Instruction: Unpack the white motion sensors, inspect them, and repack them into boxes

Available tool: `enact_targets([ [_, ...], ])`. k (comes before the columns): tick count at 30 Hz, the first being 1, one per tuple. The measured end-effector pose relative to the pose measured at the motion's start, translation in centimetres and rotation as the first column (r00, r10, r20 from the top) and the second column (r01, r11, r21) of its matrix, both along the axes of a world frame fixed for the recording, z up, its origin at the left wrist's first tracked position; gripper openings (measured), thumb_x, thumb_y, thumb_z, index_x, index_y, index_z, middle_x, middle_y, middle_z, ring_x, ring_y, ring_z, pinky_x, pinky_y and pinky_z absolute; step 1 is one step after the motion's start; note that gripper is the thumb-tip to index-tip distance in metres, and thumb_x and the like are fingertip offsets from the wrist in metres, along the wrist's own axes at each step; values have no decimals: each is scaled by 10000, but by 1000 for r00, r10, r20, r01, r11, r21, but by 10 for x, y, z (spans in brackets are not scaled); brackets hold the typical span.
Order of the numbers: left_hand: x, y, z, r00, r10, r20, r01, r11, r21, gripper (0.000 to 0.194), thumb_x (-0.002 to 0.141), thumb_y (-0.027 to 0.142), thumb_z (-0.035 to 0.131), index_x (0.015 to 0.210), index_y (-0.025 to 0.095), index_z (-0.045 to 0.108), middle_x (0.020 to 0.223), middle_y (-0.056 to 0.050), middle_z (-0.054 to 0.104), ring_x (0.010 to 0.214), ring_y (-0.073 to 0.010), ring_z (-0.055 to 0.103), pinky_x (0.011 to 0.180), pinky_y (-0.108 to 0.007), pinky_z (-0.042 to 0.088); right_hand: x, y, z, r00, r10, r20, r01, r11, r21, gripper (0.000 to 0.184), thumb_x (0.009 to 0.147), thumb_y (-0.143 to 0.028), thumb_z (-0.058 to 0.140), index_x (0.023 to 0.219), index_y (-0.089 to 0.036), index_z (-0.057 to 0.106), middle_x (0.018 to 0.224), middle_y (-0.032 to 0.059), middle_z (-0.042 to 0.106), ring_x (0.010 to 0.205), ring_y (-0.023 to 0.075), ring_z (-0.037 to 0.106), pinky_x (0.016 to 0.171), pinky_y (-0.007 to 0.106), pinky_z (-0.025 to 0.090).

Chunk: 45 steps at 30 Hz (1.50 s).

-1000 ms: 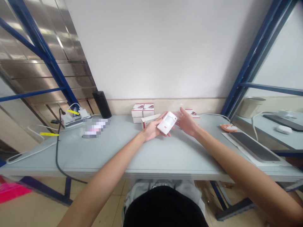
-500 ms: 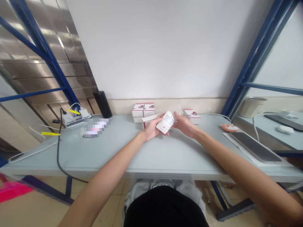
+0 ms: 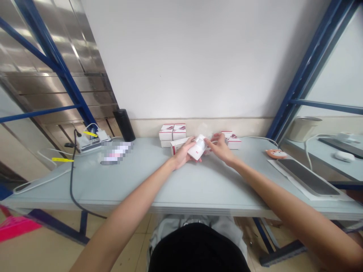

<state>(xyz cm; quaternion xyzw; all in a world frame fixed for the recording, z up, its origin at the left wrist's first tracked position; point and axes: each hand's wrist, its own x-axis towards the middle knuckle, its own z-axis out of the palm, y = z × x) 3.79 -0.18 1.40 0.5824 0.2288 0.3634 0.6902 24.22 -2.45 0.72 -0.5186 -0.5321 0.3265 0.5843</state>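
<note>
A white motion sensor (image 3: 196, 150) with a pale window and a small red mark lies tilted in my left hand (image 3: 181, 155), whose fingers wrap round it from the left and below. My right hand (image 3: 222, 150) is at the sensor's upper right edge. Its thumb presses there while the other fingers are bent. A faint, clear film-like patch (image 3: 204, 128) shows just above the sensor, too blurred to make out well. Behind my left hand lies a white box (image 3: 176, 144), partly covered by that hand.
Small white boxes (image 3: 179, 129) are stacked by the wall, with another box (image 3: 234, 140) behind my right hand. To the left stand a black cylinder (image 3: 124, 124) and a power strip (image 3: 92, 145) with cables. A phone-like grey slab (image 3: 306, 176) and an orange item (image 3: 275, 153) lie right.
My right hand has closed in on the sensor; its thumb now touches the upper right edge. The sensor remains in my left hand, almost in the same place.
</note>
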Motion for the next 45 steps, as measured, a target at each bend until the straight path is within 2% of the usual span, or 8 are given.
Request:
enact_targets([
  [2, 0, -1, 0, 1000, 18, -5, -18, 1000, 2, 637, 984, 459, 627, 1552, 312, 380, 1131, -99, 741, 745, -247, 757, 603, -329, 567, 2, 0, 0, 993, -74, 88, 65, 992, 109, 822, 750, -680, 829, 1349, -262, 451, 1243, 111, 598, 961, 246, 659, 796, 397, 610],
  [8, 1, -1, 1, 999, 37, -30, -36, 999, 8, 627, 975, 446, 625, 1535, 310, 380, 1139, -98, 740, 706, -243, 751, 612, -356, 581, 7, -3, 9, 915, -13, 402, -109, 954, 279, 356, 965, -605, 633, 1074, -271, 696, 1092, 99, 680, 999, 281, 663, 882, 452, 576],
  [21, 0, 8, -6, 987, 156, 43, -157, 988, 6, 361, 942, 484, 638, 1175, 222, 551, 967, -70, 765, 667, -230, 733, 584, -334, 560, 3, -13, 14, 884, 106, 455, -259, 922, 287, 300, 955, -516, 684, 1152, -327, 808, 1055, 77, 721, 902, 273, 654, 909, 484, 554],
  [27, 0, 8, -6, 978, 204, 46, -206, 978, 34, 330, 935, 478, 647, 1111, 220, 540, 906, -50, 755, 635, -215, 720, 559, -307, 527, -3, -15, 14, 886, 153, 437, -285, 924, 255, 309, 960, -551, 657, 1089, -313, 808, 1078, 80, 731, 951, 278, 666, 927, 468, 561],
  [34, 2, -2, 0, 992, 122, 14, -123, 989, 85, 384, 965, 462, 630, 1244, 247, 478, 990, -71, 775, 705, -252, 772, 614, -314, 526, 2, 1, 3, 995, -4, 104, -9, 992, 127, 518, 905, -654, 687, 1231, -263, 591, 1207, 91, 684, 973, 235, 682, 792, 385, 605],
  [38, 1, -2, -2, 998, 70, 1, -70, 996, 51, 454, 937, 434, 691, 1320, 264, 516, 1164, -88, 757, 828, -265, 792, 707, -343, 567, 2, 0, 4, 990, 139, -14, -139, 990, -3, 584, 875, -670, 730, 1263, -248, 621, 1193, 95, 728, 1008, 243, 713, 830, 384, 631],
  [41, 1, 2, -6, 998, 54, 20, -54, 998, 28, 452, 917, 379, 733, 1327, 269, 577, 1264, -84, 727, 991, -265, 770, 857, -401, 595, 3, -5, 10, 968, 251, 3, -251, 967, 36, 498, 876, -659, 734, 1140, -236, 720, 1146, 78, 768, 1060, 258, 702, 896, 404, 616],
  [45, 1, 9, -11, 996, 84, 41, -85, 996, 36, 400, 865, 258, 772, 1249, 240, 661, 1246, -78, 736, 1116, -246, 717, 957, -367, 553, 5, -11, 17, 970, 231, 74, -235, 970, 59, 464, 872, -633, 747, 1125, -245, 774, 1015, 54, 787, 979, 263, 705, 861, 404, 594],
])
